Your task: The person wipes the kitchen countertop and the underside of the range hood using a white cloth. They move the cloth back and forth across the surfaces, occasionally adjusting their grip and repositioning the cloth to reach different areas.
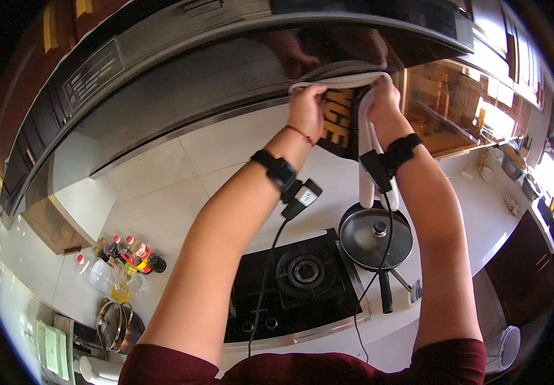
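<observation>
Both arms reach up in front of a dark, glossy range hood (200, 67). Between my hands is a black fabric item (342, 120) with large gold lettering and a pale band (339, 80) along its upper edge; it may be an apron. My left hand (307, 113) grips the band's left end. At the band's right corner, my right hand (386, 103) is closed on the cloth. Pale straps (367, 180) hang below it, their ends just above a lidded frying pan (371, 240). Part of the fabric is hidden behind my hands and wrists.
A black gas hob (301, 293) lies below my arms. Bottles (137, 252) and a lidded pot (118, 322) stand at the left. To the right are a glass-fronted cabinet (443, 106) and bowls (515, 161). Thin cables (263, 293) hang from both wrist devices.
</observation>
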Available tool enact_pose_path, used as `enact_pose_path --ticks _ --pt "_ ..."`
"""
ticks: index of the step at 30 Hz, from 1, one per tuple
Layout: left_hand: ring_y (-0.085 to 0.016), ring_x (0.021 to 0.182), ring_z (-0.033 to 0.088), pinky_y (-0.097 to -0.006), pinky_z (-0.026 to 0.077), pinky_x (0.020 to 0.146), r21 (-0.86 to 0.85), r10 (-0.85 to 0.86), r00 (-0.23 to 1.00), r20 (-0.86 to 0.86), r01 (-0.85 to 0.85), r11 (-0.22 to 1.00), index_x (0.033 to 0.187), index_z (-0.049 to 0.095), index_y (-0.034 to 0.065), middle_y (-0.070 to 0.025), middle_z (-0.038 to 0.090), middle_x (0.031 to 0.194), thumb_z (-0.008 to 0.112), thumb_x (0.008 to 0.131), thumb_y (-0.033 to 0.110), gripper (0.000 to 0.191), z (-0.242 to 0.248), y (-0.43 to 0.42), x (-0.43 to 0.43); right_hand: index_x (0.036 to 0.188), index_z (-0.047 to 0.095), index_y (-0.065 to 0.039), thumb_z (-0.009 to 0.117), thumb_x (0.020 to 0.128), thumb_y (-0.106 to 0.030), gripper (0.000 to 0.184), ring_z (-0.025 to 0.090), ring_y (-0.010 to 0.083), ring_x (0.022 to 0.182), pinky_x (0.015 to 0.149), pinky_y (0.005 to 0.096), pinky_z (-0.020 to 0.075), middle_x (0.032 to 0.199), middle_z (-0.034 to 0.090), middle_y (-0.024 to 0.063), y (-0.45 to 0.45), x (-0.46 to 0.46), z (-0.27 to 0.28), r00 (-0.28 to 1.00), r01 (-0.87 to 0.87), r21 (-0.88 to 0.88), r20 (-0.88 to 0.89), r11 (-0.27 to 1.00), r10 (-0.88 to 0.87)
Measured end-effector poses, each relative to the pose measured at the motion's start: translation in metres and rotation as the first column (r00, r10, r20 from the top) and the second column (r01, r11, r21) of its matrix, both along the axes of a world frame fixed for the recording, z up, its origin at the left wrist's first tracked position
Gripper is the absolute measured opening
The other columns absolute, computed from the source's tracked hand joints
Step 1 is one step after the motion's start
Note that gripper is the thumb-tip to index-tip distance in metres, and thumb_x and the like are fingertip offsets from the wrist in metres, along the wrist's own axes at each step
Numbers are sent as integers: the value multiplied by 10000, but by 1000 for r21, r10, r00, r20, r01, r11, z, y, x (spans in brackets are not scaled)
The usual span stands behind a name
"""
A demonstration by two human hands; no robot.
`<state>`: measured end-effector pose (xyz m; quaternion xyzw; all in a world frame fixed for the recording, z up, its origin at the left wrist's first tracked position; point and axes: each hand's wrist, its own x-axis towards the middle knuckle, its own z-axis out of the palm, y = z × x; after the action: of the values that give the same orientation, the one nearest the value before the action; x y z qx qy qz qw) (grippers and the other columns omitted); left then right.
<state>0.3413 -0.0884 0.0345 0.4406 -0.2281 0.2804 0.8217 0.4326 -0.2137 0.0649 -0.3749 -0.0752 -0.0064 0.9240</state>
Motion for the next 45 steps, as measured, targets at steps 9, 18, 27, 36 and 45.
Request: enact_pose_path --ticks 9,18,27,36,45 --pt "-239 1124 502 -462 269 1084 -61 82 996 -38 -84 995 1007 550 76 -48 585 1087 584 814 59 197 -7 45 -21 1270 520 37 415 943 -221 430 573 349 1130 949 467 483 1263 562 206 59 -25 -1 997 73 110 -10 991 -73" --pt "-195 931 588 -327 471 855 34 370 927 56 -372 928 977 604 62 -41 616 977 572 791 19 194 -22 212 -150 922 593 -82 478 897 -231 190 487 171 765 630 367 400 839 536 36 223 -128 -23 986 -140 -122 -106 983 128" --pt "-205 1061 543 -339 403 989 -2 708 700 90 -711 703 1091 565 8 -87 584 1114 513 801 -10 295 -18 322 -298 1320 493 -167 555 896 -527 560 520 184 963 843 353 409 1102 588 23 336 -261 -22 849 -516 -82 81 853 522" --pt "-225 1028 571 -354 451 931 5 626 778 -47 -627 779 1166 557 -13 -103 584 1132 571 766 48 404 -20 245 -207 1223 565 -120 612 869 -491 515 560 262 965 841 450 466 1096 601 83 273 -192 -21 864 -481 27 186 876 469" --pt "-190 1011 584 -338 464 890 15 357 928 -104 -357 934 1168 549 23 -66 618 1090 587 856 65 317 -31 153 -147 1176 533 -2 546 843 -59 339 538 143 819 699 295 453 905 589 59 134 -139 -53 778 -186 -527 437 829 452"
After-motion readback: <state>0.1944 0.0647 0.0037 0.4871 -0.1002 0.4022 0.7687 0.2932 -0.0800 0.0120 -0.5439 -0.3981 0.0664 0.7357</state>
